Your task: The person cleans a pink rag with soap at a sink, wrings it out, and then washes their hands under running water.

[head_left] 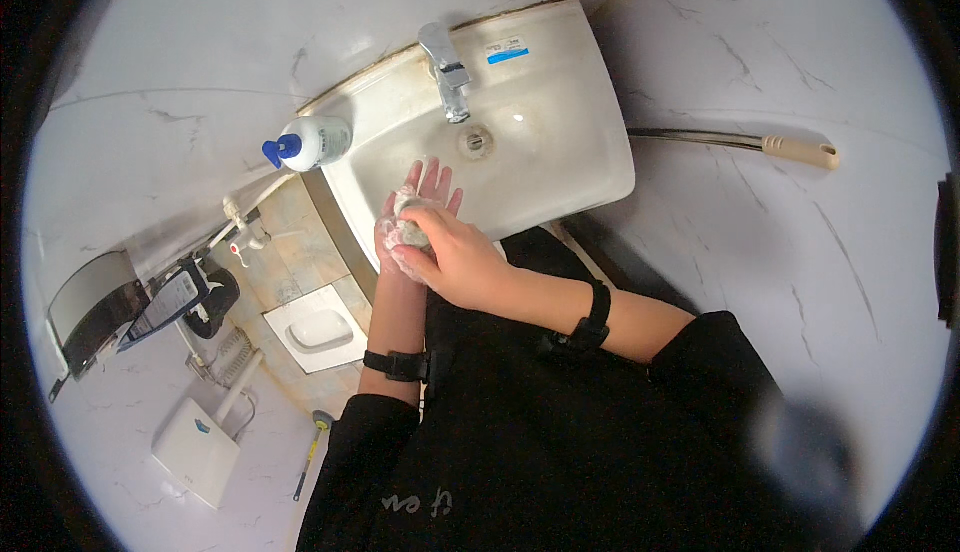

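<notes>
Two bare hands are in view: the left hand (391, 227), palm up with fingers extended and apart, and the right hand (468, 260), laid across it. Between them is a pale grey-green bar (414, 236), apparently soap, located on the left palm near the left front edge of the white washbasin (545, 127). State of grip: the right is clamped on the bar, thumb on the near side and bent fingers on the far side; the left is not closed on anything and serves as a support beneath. White lather (396, 255) coats the left palm and surrounds the bar. The bar's full outline is covered by the fingers and could not be verified. Handling, as judged: light, firm at the core with a softened wet face, not readily broken, but very slippery; a hard squeeze could shoot it out. Recommended hold: across the opposite long sides with broad finger contact and light pressure, the open palm kept below. Adjacent items: chrome tap (447, 77), drain (476, 142) and, on the basin's left rim, a white pump bottle (319, 143) with blue head, none of them touched by either hand
</notes>
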A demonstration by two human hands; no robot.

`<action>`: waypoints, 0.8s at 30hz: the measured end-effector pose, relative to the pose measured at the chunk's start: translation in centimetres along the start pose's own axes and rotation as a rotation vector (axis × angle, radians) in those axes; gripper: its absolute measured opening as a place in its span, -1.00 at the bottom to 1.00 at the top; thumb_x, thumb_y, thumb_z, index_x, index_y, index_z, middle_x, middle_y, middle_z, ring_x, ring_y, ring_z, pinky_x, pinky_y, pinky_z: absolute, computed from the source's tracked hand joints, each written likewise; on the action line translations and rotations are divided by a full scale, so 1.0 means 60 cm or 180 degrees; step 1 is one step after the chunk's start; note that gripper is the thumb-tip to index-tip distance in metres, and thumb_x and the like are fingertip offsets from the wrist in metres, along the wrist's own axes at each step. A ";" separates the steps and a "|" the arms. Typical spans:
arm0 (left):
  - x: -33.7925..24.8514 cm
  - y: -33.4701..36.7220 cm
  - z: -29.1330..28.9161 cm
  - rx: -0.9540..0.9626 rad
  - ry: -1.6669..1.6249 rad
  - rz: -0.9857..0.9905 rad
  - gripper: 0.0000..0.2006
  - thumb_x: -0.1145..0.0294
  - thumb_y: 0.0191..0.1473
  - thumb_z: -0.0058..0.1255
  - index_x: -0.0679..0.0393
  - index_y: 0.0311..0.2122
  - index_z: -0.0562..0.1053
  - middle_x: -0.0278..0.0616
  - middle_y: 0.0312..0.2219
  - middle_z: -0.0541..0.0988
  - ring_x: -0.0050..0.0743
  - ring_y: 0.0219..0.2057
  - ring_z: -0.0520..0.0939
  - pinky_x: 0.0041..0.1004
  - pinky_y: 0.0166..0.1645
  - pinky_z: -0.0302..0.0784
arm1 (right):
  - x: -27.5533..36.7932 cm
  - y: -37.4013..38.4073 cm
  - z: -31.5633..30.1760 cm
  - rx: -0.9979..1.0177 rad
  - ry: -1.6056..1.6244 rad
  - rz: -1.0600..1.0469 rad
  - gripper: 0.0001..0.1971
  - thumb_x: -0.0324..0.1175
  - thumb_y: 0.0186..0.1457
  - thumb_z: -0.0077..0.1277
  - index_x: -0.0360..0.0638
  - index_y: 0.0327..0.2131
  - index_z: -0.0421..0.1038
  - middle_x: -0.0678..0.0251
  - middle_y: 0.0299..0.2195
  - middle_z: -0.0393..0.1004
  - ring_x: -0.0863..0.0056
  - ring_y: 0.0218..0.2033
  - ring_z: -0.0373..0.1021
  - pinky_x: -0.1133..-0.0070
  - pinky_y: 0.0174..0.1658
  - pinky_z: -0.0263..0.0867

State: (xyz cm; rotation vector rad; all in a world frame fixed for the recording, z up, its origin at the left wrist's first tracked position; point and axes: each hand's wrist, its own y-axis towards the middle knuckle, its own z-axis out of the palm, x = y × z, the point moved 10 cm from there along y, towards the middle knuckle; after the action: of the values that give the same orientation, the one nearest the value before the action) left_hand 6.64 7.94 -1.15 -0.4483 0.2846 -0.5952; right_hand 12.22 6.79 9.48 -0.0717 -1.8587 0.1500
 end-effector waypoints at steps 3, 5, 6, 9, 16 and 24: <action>0.015 -0.001 -0.005 -0.0133 -0.0038 -0.0007 -0.44 0.14 0.24 -0.60 0.21 0.27 -0.04 -0.02 0.29 -0.10 -0.08 0.33 -0.16 -0.12 0.36 -0.24 | 0.012 0.007 -0.005 0.0185 -0.0009 -0.0058 -0.69 -0.25 0.05 0.06 -0.25 -0.22 0.32 0.04 -0.13 0.35 0.06 -0.31 0.39 0.35 -0.27 0.33; 0.023 -0.004 0.008 0.0044 -0.0438 -0.0071 -0.45 0.17 0.23 -0.64 0.19 0.27 -0.02 -0.03 0.28 -0.02 -0.05 0.31 -0.07 -0.08 0.34 -0.19 | 0.004 0.022 -0.003 0.0408 -0.0132 -0.0010 -0.72 -0.27 0.01 0.09 -0.25 -0.28 0.35 0.06 -0.16 0.35 0.09 -0.29 0.38 0.36 -0.24 0.31; 0.029 -0.008 0.032 -0.0027 -0.1181 -0.0152 -0.45 0.18 0.23 -0.62 0.22 0.27 -0.02 -0.01 0.27 -0.02 -0.02 0.31 -0.07 -0.08 0.34 -0.19 | 0.006 0.031 -0.028 0.0027 -0.0295 -0.0281 -0.74 -0.24 -0.01 0.09 -0.26 -0.38 0.37 0.09 -0.18 0.36 0.12 -0.26 0.35 0.33 -0.21 0.28; 0.036 -0.009 0.059 0.0038 -0.0729 -0.0190 -0.45 0.23 0.22 -0.53 0.31 0.25 -0.02 0.04 0.26 -0.01 0.02 0.30 -0.06 -0.07 0.35 -0.19 | 0.005 0.021 -0.053 -0.0616 -0.0392 -0.0500 -0.75 -0.26 -0.04 0.10 -0.25 -0.43 0.36 0.16 -0.28 0.37 0.18 -0.16 0.27 0.28 -0.09 0.18; 0.012 0.002 -0.038 0.0466 0.0292 -0.0103 -0.39 0.11 0.23 -0.55 0.29 0.27 -0.11 -0.03 0.29 -0.09 -0.08 0.32 -0.13 -0.19 0.37 -0.24 | 0.071 0.002 -0.043 -0.0468 -0.0094 -0.1102 -0.78 -0.37 -0.07 0.12 -0.18 -0.38 0.30 0.19 -0.38 0.40 0.16 -0.34 0.38 0.40 -0.29 0.31; 0.031 -0.017 0.013 -0.0984 0.0221 -0.0080 -0.45 0.10 0.23 -0.44 0.18 0.24 0.06 -0.05 0.24 0.10 -0.17 0.27 0.07 -0.14 0.30 -0.04 | -0.082 0.078 -0.053 -0.0669 -0.1114 0.0225 -0.73 -0.21 0.13 -0.12 -0.25 -0.42 0.36 0.02 -0.40 0.40 -0.04 -0.35 0.35 0.21 -0.32 0.29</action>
State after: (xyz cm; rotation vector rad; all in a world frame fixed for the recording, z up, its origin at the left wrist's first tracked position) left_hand 7.92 6.36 -0.24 -0.7307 0.4406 -0.5942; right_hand 16.58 10.99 5.08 -0.2713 -2.2180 0.0149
